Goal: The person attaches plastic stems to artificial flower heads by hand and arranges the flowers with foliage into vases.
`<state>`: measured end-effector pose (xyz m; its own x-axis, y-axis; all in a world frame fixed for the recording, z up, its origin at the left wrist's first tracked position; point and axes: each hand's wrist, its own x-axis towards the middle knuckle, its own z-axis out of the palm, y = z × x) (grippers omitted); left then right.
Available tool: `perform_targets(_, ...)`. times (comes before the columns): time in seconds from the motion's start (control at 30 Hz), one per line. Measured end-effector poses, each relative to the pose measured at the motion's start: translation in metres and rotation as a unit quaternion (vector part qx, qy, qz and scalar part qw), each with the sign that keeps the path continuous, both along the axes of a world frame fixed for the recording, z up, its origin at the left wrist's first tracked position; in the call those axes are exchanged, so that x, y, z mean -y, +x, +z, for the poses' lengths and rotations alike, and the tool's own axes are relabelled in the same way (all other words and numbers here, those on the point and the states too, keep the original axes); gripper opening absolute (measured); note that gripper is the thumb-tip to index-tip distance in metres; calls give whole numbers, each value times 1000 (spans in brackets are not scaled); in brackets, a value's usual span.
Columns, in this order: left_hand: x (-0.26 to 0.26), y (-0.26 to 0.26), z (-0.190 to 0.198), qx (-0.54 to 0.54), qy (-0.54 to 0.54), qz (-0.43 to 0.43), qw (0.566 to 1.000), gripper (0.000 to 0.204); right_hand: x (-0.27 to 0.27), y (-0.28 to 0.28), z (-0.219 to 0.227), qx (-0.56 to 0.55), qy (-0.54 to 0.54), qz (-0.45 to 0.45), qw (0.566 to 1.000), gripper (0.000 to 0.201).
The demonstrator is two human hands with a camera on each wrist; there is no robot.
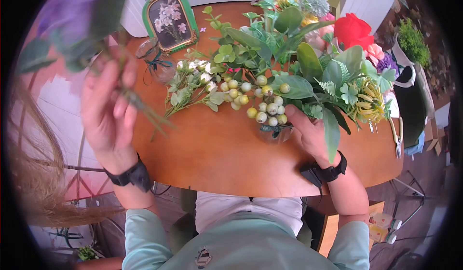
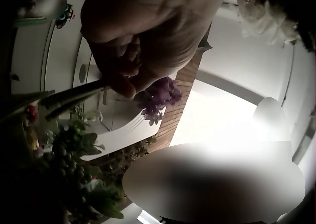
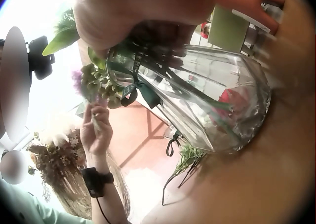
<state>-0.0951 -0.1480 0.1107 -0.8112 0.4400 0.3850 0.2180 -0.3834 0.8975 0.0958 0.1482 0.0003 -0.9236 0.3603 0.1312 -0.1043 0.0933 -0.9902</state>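
My left hand (image 1: 112, 108), raised at the left of the head view, pinches the stem of a purple flower (image 1: 79, 7) with green leaves. The stem ends point down and right. My right hand (image 1: 314, 136) holds a clear glass vase (image 3: 247, 76) near its neck, its fingers partly hidden by leaves. A dark green ribbon bow (image 3: 147, 93) is tied round the vase's neck. Out of the vase spreads a full bouquet with yellow-green berries (image 1: 270, 108), a red rose (image 1: 353, 32), yellow blooms (image 1: 370, 101) and broad leaves. Through the glass, several stems show.
Small white flowers (image 1: 205, 74) on leafy stems lie left of the vase. Behind them are a second glass vessel (image 1: 161, 67) with a ribbon and a green-framed flower picture (image 1: 170, 21). Pliers (image 1: 397, 137) rest by the right edge of the wooden table (image 1: 217, 159).
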Motion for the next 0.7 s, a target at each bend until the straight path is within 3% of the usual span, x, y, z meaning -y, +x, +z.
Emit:
perform_targets(0.03, -11, 15, 5, 20, 93, -153, 984, 26, -4, 0, -8, 34, -8, 0, 999, 31)
perform_targets(0.07, -23, 29, 7, 38, 185, -300, 935, 21, -9, 0, -16, 33, -7, -5, 999, 31)
perform_targets(0.1, -34, 41, 5, 38, 185, -304, 934, 21, -12, -1, -24, -18, 95, 5, 995, 31)
perform_targets(0.13, -46, 53, 2, 5, 163, -289, 943, 22, -15, -2, -32, -69, 197, 15, 978, 31)
perform_targets(0.2, -65, 72, -4, -28, 137, -278, 950, 22, -13, -1, -31, -76, 192, 0, 978, 32)
perform_targets(0.27, -80, 83, -9, -50, 12, -135, 990, 23, -2, -3, -10, -66, -56, 21, 996, 33)
perform_targets(0.3, -77, 77, -14, -81, -29, -149, 985, 22, -1, -5, -16, -110, -86, 10, 990, 35)
perform_targets(0.33, -82, 78, -17, -82, -33, -159, 983, 22, -2, -6, -24, -113, -90, 0, 990, 35)
perform_targets(0.4, -88, 83, -24, -84, -81, -61, 991, 22, -3, -7, -35, -141, -49, 23, 988, 32)
perform_targets(0.47, -92, 76, -23, -117, -75, -84, 987, 18, -1, -1, -17, -113, -104, 53, 987, 33)
perform_targets(0.53, -97, 83, -16, -125, -75, -26, 989, 13, -2, -2, -17, -92, -81, 80, 989, 34)
perform_targets(0.57, -103, 86, -14, -46, -53, -21, 997, 9, -2, -2, -14, -92, -82, 80, 989, 34)
perform_targets(0.6, -103, 84, -17, -46, -53, -20, 997, 9, -1, -1, -10, -89, -87, 78, 989, 33)
perform_targets(0.67, -103, 77, -32, -238, -160, 4, 958, 10, -1, -2, -7, -85, -91, 75, 989, 33)
perform_targets(0.7, -101, 75, -40, -218, -147, 13, 965, 12, 1, -5, -6, -137, -16, 28, 990, 30)
